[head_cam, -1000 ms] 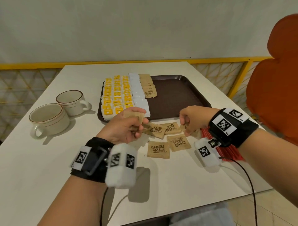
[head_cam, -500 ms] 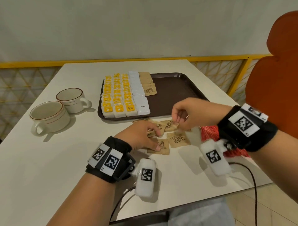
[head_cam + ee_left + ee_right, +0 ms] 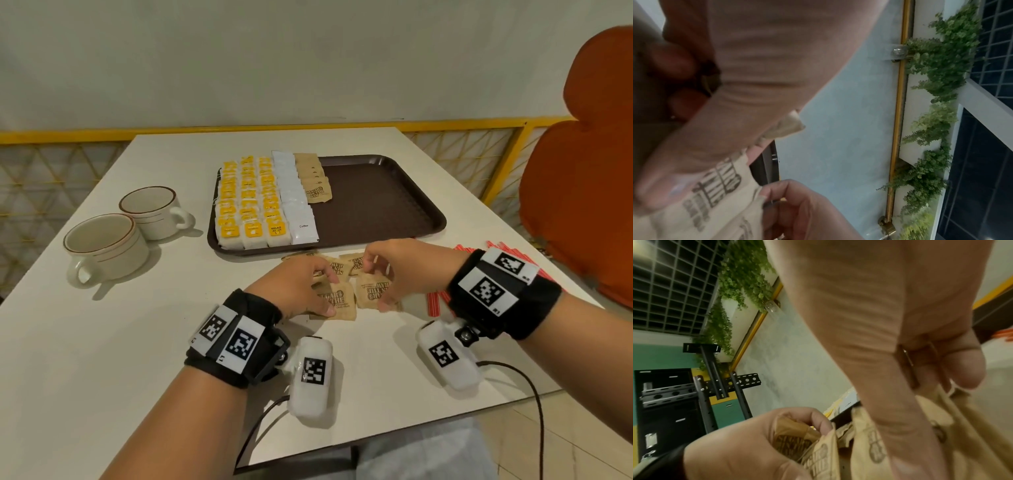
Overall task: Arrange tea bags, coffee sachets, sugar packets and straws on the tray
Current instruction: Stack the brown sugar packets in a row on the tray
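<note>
Lying under curled fingers [image 3: 327, 274] of both hands: loose sugar packets [image 3: 337, 301]

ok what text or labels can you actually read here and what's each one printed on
"Coffee": nearest white coffee sachet on the tray.
"RELAX": yellow tag of the nearest tea bag.
"SUGAR IN THE RAW": brown sugar packet under the left hand; smaller lines below it are blurred.
Same print, upside down: sugar packet at the right hand.
Other tea bag tags: too small to read.
Wrist markers: square codes; their small digits are unreadable.
</note>
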`<action>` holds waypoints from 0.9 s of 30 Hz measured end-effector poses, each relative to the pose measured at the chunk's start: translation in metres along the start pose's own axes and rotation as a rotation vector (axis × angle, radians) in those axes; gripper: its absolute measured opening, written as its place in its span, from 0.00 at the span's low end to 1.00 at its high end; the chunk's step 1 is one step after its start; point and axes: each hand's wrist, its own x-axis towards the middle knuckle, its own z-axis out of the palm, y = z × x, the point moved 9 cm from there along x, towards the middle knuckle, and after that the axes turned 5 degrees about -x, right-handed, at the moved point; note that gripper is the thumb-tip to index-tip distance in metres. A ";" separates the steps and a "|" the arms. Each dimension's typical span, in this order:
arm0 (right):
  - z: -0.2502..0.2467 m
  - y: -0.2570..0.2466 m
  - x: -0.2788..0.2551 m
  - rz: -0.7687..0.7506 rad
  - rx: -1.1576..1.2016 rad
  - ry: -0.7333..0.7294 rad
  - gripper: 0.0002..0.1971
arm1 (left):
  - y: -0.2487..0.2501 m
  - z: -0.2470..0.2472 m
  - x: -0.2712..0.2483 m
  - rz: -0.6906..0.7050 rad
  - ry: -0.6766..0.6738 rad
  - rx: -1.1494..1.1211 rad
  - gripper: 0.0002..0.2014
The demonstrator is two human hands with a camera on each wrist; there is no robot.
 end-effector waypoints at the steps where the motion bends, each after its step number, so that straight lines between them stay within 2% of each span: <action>1: 0.001 0.000 0.001 0.005 -0.023 -0.022 0.27 | -0.001 -0.003 0.000 0.001 0.024 -0.023 0.16; 3: 0.004 -0.005 0.003 -0.024 -0.050 -0.071 0.24 | -0.002 -0.010 -0.001 0.000 0.078 -0.124 0.12; 5: 0.005 -0.010 0.004 -0.077 -0.070 -0.096 0.17 | -0.006 -0.017 -0.001 -0.020 0.113 -0.324 0.09; 7: -0.003 -0.012 0.004 -0.118 -0.080 -0.064 0.12 | -0.011 -0.026 -0.005 -0.038 0.169 -0.474 0.08; 9: -0.024 -0.013 0.002 -0.157 0.153 0.038 0.06 | -0.016 -0.037 -0.006 -0.029 0.239 -0.563 0.08; 11: -0.046 -0.019 -0.002 -0.208 0.579 0.137 0.09 | -0.019 -0.043 -0.005 -0.021 0.275 -0.634 0.09; 13: -0.053 -0.031 -0.003 -0.268 0.835 0.124 0.10 | -0.020 -0.044 -0.005 -0.024 0.284 -0.662 0.09; 14: -0.050 -0.042 -0.002 -0.297 0.813 0.080 0.09 | -0.020 -0.044 -0.005 -0.026 0.283 -0.662 0.09; 16: -0.040 -0.064 0.002 -0.342 0.572 0.007 0.08 | -0.018 -0.042 -0.006 -0.007 0.268 -0.687 0.09; 18: -0.038 -0.071 0.008 -0.353 0.394 0.028 0.08 | -0.015 -0.041 -0.007 0.021 0.251 -0.793 0.08; 19: -0.041 -0.069 0.012 -0.345 0.406 0.064 0.10 | -0.015 -0.041 -0.007 0.018 0.252 -0.896 0.07; 20: -0.042 -0.065 0.015 -0.334 0.484 0.094 0.11 | -0.016 -0.042 -0.006 -0.007 0.258 -1.022 0.07; 22: -0.039 -0.052 0.022 -0.306 0.835 0.103 0.13 | -0.023 -0.042 -0.003 -0.089 0.257 -1.281 0.09; 24: -0.033 -0.046 0.024 -0.313 1.138 0.076 0.12 | -0.027 -0.037 -0.002 -0.159 0.221 -1.431 0.12; 27: -0.031 -0.045 0.022 -0.374 1.260 0.105 0.12 | -0.026 -0.022 0.002 -0.192 0.140 -1.571 0.18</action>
